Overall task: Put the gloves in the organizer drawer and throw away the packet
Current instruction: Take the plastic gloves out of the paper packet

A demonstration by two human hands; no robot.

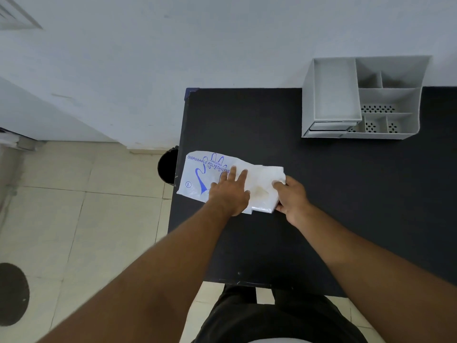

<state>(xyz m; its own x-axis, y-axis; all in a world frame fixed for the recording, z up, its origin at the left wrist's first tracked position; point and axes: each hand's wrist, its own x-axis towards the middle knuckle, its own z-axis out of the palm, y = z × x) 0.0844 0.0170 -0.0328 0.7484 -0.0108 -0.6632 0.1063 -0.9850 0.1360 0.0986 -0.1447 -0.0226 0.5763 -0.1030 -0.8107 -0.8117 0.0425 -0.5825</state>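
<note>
A clear plastic packet printed with a blue hand outline and "DISPOSABLE POLYETHYLENE" lies near the left edge of the black table. A stack of white gloves sticks out of its right end. My left hand lies flat on the packet with fingers spread, pressing it down. My right hand pinches the right end of the glove stack. The grey organizer stands at the back right, its drawers shut at its lower left front.
A black round bin stands on the tiled floor just left of the table's edge, beside the packet. A white wall runs behind the table. A dark round patch marks the floor at lower left.
</note>
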